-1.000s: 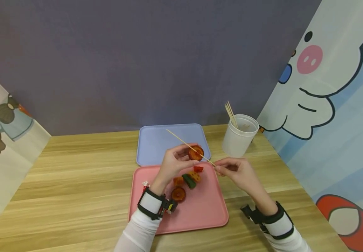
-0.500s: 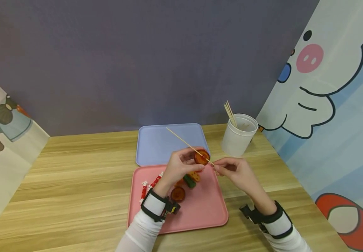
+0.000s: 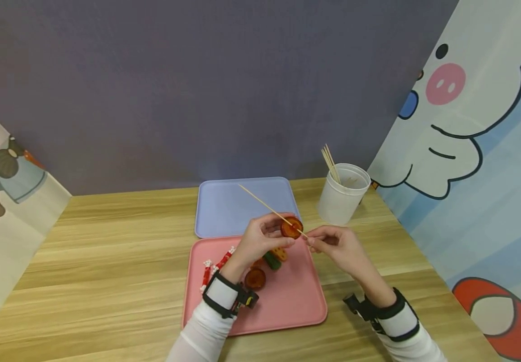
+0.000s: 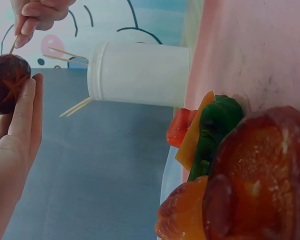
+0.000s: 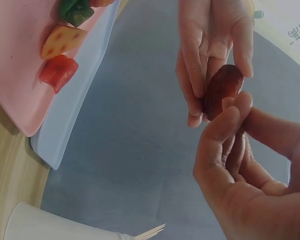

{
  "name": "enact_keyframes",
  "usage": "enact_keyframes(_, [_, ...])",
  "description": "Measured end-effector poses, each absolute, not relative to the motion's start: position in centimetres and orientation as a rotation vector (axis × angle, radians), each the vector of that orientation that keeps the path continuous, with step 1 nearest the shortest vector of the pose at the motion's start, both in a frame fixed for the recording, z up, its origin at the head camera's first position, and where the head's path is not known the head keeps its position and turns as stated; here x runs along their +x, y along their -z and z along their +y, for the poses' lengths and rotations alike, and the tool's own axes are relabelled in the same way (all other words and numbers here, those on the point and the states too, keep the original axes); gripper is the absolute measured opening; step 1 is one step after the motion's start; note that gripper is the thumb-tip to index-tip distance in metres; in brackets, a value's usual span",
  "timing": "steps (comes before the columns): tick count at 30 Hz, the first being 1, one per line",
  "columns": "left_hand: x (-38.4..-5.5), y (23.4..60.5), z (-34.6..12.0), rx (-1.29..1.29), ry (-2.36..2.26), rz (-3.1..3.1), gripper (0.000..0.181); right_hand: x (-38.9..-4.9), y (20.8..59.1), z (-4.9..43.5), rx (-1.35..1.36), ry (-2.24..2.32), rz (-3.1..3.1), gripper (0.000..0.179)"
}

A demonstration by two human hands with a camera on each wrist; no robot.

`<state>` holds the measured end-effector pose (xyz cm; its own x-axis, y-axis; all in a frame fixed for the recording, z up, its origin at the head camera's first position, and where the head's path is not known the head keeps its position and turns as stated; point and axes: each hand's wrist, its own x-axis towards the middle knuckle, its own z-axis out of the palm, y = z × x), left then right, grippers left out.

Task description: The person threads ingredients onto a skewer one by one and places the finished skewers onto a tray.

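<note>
My left hand (image 3: 257,242) holds a brown mushroom cap (image 3: 291,228) between thumb and fingers, above the far right part of the pink tray (image 3: 292,311). A star-shaped cut shows on the cap (image 4: 9,84) in the left wrist view. A thin wooden skewer (image 3: 260,200) crosses the cap, seemingly through its middle; its long end points to the far left. Just right of the cap, my right hand (image 3: 339,247) pinches the skewer's short end between thumb and fingertips. In the right wrist view, the fingers hide most of the skewer.
On the pink tray lie another mushroom cap (image 3: 254,279), a green piece (image 3: 271,260), a spotted yellow piece (image 5: 61,42), a red piece (image 5: 59,73) and red-and-white sticks (image 3: 225,257). Behind it lies a blue tray (image 3: 237,208). A white cup (image 3: 339,203) of skewers stands back right.
My left hand and the mushroom cap have moved right and slightly nearer, along the skewer towards my right hand. More red-and-white sticks show beside my left wrist. My right hand has barely moved.
</note>
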<state>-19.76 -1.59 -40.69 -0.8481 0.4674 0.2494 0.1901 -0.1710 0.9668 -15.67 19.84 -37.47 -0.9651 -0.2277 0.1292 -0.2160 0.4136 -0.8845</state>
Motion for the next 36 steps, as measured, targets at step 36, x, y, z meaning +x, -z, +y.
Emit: enact_keyframes(36, [-21.6, 41.3, -4.0, 0.856, -1.609, 2.375, 0.039, -16.7, 39.1, 22.4, -0.28, 1.636, 2.629, 0.022])
